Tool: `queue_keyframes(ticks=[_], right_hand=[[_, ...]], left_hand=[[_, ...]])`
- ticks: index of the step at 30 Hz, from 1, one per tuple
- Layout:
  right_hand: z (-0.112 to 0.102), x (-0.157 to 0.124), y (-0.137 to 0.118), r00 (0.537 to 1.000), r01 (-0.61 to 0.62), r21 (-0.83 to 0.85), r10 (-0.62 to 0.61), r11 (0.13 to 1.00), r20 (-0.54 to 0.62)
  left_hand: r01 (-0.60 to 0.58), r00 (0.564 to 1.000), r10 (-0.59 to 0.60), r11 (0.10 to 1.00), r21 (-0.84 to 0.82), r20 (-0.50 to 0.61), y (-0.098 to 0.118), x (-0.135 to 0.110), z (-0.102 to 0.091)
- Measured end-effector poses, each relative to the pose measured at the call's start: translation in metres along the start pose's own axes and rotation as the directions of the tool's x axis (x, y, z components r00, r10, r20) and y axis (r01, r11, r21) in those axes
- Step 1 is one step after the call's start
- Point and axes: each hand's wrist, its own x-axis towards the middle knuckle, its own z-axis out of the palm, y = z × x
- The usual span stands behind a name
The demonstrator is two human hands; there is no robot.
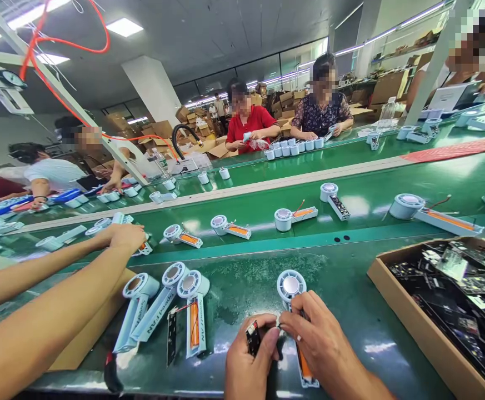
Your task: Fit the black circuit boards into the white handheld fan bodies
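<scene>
My left hand is closed around a small black circuit board, which stands up between thumb and fingers. My right hand is pinched shut, its fingertips meeting those of my left hand; a tiny pale piece shows there, too small to name. Under my right hand lies a light-blue handheld fan with a round head and an orange battery in its open handle. To the left lie several more fans, one with an orange battery and red wires leading to another black circuit board.
A cardboard box full of circuit boards stands at right. Beyond the bench runs a green conveyor belt carrying several fans. A co-worker's arms reach in from the left over a cardboard piece. A black-and-red object lies by the front edge.
</scene>
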Motion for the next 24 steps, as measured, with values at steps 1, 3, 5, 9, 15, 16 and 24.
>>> queue_keyframes(ticks=[1, 3, 5, 9, 15, 16, 24], right_hand=[[0.0, -0.001, 0.0, 1.0, 0.0, 0.01, 0.0, 1.0, 0.01], [-0.001, -0.001, 0.001, 0.999, 0.0, 0.017, -0.001, 1.0, 0.039], [-0.004, 0.0, 0.0, 0.997, 0.014, 0.006, -0.015, 1.0, 0.07], [-0.009, 0.003, 0.0, 0.993, 0.084, -0.01, -0.083, 0.996, 0.084], [-0.006, 0.0, 0.002, 0.99, 0.064, -0.02, -0.061, 0.998, 0.127], [-0.006, -0.002, 0.003, 0.989, 0.06, -0.012, -0.058, 0.998, 0.138], [-0.004, -0.001, 0.001, 0.98, 0.093, 0.002, -0.092, 0.996, 0.178]], left_hand=[[-0.016, 1.0, 0.016, 1.0, 0.027, 0.018, 0.001, 0.001, 0.0], [0.007, 0.997, -0.01, 0.999, 0.034, 0.08, 0.003, 0.004, 0.002], [0.098, 0.982, -0.096, 0.995, -0.001, 0.163, 0.003, 0.007, 0.002], [0.25, 0.927, -0.213, 0.964, -0.088, 0.309, -0.004, 0.012, -0.001], [0.237, 0.908, -0.194, 0.969, -0.072, 0.371, -0.008, 0.013, -0.008], [0.235, 0.908, -0.196, 0.97, -0.063, 0.371, -0.007, 0.013, -0.008], [0.198, 0.923, -0.188, 0.98, 0.005, 0.336, 0.006, 0.002, -0.005]])
